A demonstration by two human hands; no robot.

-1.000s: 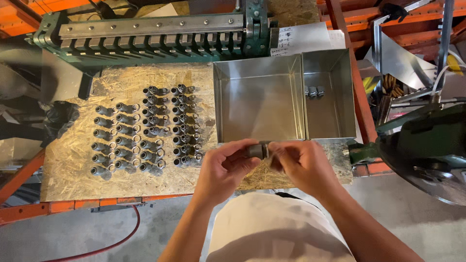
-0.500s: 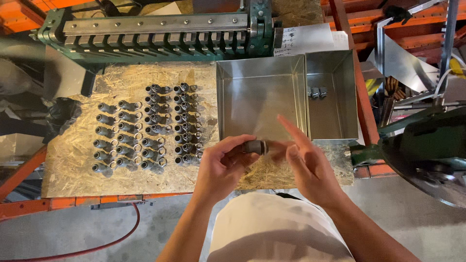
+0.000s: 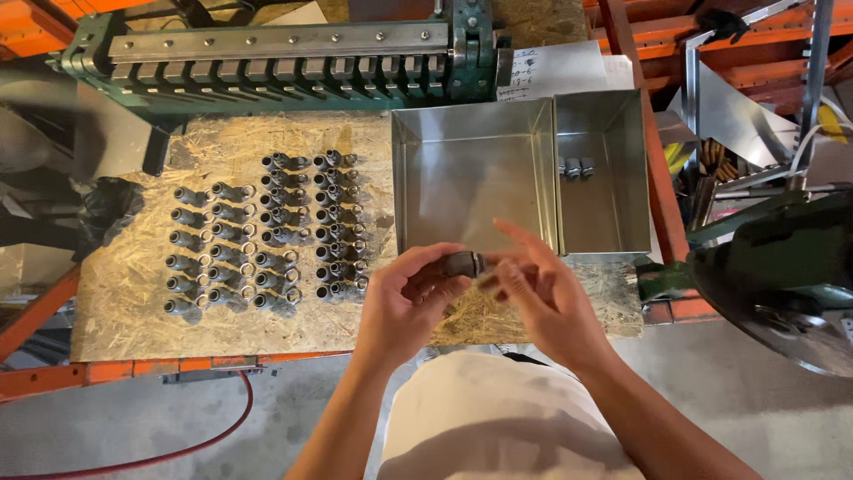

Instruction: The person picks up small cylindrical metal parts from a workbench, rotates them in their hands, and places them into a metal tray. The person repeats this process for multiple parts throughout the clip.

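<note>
Since a moment ago your right hand (image 3: 542, 298) opens away while your left fingers (image 3: 425, 283) grip the small dark fitting (image 3: 464, 264), rows of fittings (image 3: 258, 236) left of them, two done in the tray (image 3: 613, 222) beyond.

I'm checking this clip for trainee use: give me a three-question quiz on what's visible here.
1. Which hand grips the small dark metal fitting?
2. True or false: the right hand is closed tight around the fitting.
3. Where do the two loose fittings lie: a) wide compartment, b) narrow right compartment of the metal tray, c) on the board?

Key: 1. The left hand. 2. False; its fingers are spread beside the fitting. 3. b.
</note>
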